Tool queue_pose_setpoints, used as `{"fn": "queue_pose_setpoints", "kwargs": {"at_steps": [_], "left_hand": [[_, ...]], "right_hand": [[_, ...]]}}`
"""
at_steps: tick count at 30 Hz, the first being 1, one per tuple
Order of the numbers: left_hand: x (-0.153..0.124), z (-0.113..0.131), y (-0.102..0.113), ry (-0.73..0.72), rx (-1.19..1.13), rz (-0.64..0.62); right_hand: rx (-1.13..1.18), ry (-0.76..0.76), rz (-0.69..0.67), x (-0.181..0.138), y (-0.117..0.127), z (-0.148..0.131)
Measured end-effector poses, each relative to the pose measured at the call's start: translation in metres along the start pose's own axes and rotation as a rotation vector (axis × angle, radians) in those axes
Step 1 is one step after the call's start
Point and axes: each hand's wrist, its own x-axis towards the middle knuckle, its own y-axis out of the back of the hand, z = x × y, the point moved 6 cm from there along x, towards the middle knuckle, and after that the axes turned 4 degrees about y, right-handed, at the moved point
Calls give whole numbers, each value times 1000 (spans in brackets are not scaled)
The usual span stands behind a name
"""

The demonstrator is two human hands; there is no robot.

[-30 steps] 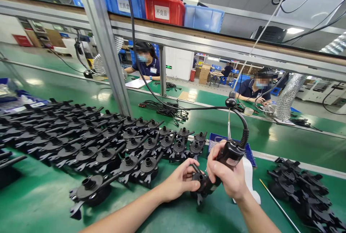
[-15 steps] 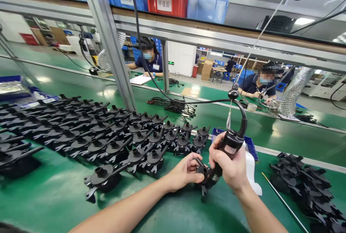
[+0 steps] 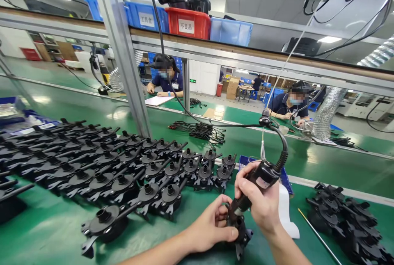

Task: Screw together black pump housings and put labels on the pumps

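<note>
My right hand is wrapped round a black electric screwdriver, tilted with its tip down to the left. A cord leaves its top, and a thin line holds it from above. Below the tip is a black plastic housing with forked feet. My left hand grips this housing, its thumb in front and fingers behind. The screwdriver's tip is at the housing; whether it sits on a screw is hidden. To the left, a similar black housing stands apart on the green table.
Rows of similar black housings fill the left side; more lie in a pile at right. A blue box and white sheet are behind my right hand, beside a thin rod. Black cables lie farther back. Co-workers sit opposite.
The view has tilted up. The housing in my left hand has turned and moved down and right in the picture, and the screwdriver now points into its upper part.
</note>
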Motion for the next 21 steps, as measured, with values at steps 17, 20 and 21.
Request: {"fn": "queue_pose_setpoints", "kwargs": {"at_steps": [17,20,21], "left_hand": [[1,-23,2,-69,84,-26],[-1,-25,1,-52,95,-36],[-2,-23,0,-50,95,-44]], "right_hand": [[85,-162,-375,-5,-16,12],[93,-78,-325,-3,-13,4],[109,-62,-304,-3,-12,3]]}}
